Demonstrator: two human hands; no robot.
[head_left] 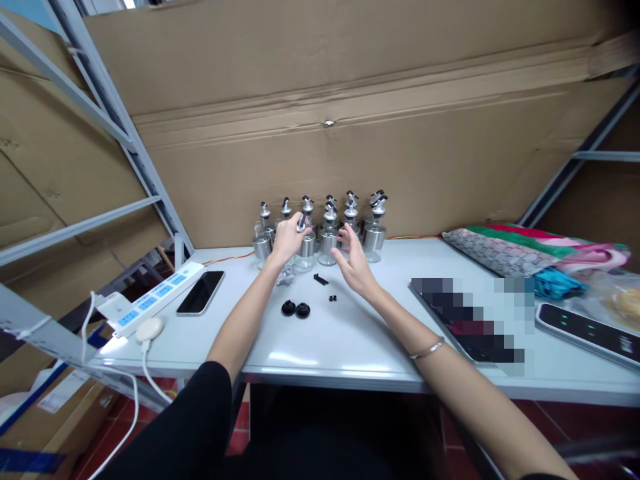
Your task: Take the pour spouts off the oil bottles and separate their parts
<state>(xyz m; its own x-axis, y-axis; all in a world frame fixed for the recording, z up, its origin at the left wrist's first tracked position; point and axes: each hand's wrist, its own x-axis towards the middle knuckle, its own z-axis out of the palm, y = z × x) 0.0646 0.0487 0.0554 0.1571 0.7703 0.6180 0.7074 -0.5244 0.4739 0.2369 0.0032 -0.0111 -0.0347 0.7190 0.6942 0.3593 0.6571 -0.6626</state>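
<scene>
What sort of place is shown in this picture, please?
Probably a storeroom or small workshop: a metal frame, cardboard sheeting behind the white table, and grouped spouted bottles near loose black parts.

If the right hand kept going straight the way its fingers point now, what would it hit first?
The right hand would most likely meet one of the bottles beyond its fingertips; which one comes first is hard to tell, since this single view leaves depth unclear.
</scene>
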